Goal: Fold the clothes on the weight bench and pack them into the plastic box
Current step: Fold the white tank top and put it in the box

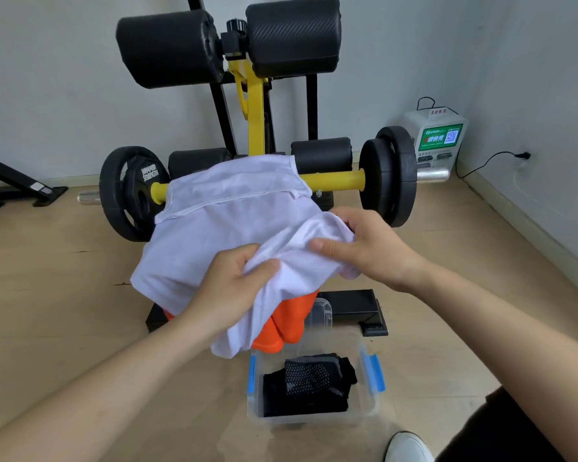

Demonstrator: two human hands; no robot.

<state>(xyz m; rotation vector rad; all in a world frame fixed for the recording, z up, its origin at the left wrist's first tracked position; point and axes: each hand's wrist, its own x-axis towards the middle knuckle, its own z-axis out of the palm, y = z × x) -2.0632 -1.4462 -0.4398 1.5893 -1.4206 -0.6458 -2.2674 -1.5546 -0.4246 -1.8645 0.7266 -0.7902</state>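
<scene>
While the fingers of the left hand (pixel 237 278) and right hand (pixel 364 248) pinch the white shirt (pixel 214 221) draped over the bench (pixel 255 108) at mid-frame, smoothing it flat before folding should suit the plastic box (pixel 373 406) at lower centre.

The left forearm (pixel 97 378) and right forearm (pixel 481 311) are bare right up to the edge of view, and the left grip (pixel 227 288) and right grip (pixel 364 248) are bare too. At lower right, one leg wears black trousers (pixel 514 428), with a white, round-toed shoe (pixel 409 448) beside it.
</scene>
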